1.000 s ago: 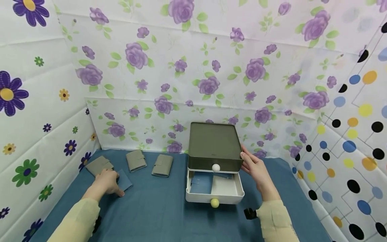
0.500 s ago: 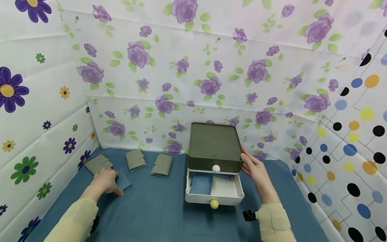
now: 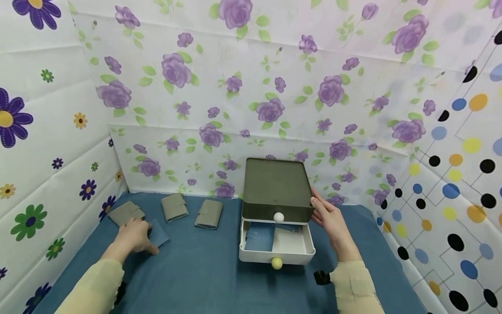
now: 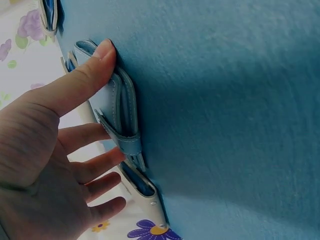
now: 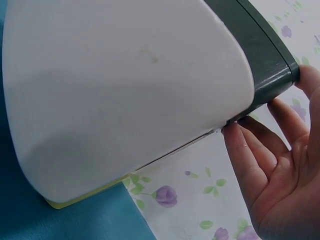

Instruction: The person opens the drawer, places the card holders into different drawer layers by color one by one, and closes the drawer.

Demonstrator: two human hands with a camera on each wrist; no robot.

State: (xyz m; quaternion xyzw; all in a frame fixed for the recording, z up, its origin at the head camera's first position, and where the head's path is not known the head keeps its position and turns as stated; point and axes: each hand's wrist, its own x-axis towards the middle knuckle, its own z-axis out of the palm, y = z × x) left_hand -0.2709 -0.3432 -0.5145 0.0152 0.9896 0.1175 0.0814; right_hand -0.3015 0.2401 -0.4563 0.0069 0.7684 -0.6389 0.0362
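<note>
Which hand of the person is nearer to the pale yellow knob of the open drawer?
Right. The right hand touches the side of the drawer unit, behind and right of the yellow knob; the left hand is farther, touching the blue wallet on the left.

Four wallets (image 3: 209,213) lie left of the drawer unit (image 3: 277,181) — another wallet (image 3: 260,239) inside its lower drawer (image 3: 255,256).

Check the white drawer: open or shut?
Open. The white drawer sticks out past the dark upper box, showing a blue wallet inside.

A faint mark (image 3: 276,200) on the dark drawer box (image 3: 276,181) is unreadably small.
</note>
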